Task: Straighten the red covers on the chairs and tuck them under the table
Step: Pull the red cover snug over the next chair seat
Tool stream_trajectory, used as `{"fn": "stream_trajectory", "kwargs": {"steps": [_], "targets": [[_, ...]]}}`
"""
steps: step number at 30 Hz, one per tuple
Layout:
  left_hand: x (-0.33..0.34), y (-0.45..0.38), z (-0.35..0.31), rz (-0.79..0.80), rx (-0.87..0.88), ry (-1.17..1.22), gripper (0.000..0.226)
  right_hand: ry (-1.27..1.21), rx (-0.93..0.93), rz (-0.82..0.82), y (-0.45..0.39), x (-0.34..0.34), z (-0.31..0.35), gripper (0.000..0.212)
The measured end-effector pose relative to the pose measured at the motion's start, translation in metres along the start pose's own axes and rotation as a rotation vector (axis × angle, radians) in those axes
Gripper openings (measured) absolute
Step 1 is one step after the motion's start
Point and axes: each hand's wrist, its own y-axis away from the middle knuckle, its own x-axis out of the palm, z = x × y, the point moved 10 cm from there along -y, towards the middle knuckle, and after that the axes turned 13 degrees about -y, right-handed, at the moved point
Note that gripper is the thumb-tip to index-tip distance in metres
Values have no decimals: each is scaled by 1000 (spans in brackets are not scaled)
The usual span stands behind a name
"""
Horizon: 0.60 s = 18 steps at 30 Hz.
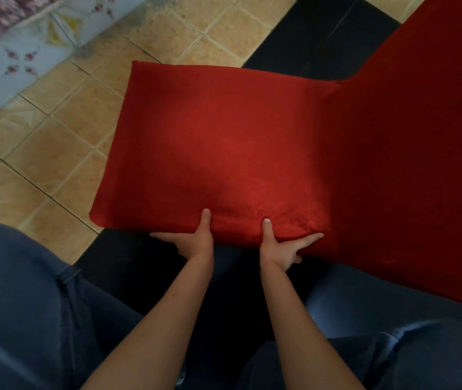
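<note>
Red cover [224,147] lies smooth over the chair seat directly ahead; left hand [193,240] and right hand [280,246] each pinch its near edge, thumbs on top; fabric looks soft, light, probably slippery, so grip at the hem.

The scene is dim overall, with soft daylight falling from the upper left. It makes a bright, diffuse patch on the middle of the red cover [224,142], which fades to deep shadow toward its right side. The tiled floor [55,130] is moderately lit. The upper left corner is smeared by blur, straight lines bow toward the edges, and fine detail looks soft and grainy.
</note>
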Motion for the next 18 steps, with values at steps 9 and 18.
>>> {"fn": "stream_trajectory", "kwargs": {"steps": [9,18], "targets": [[1,0,-9,-63,177,-64,123,-84,-16,-35,-10,-6,-3,129],[0,-1,-2,-95,76,33,127,-171,-40,-64,-8,-5,-9,126]]}}
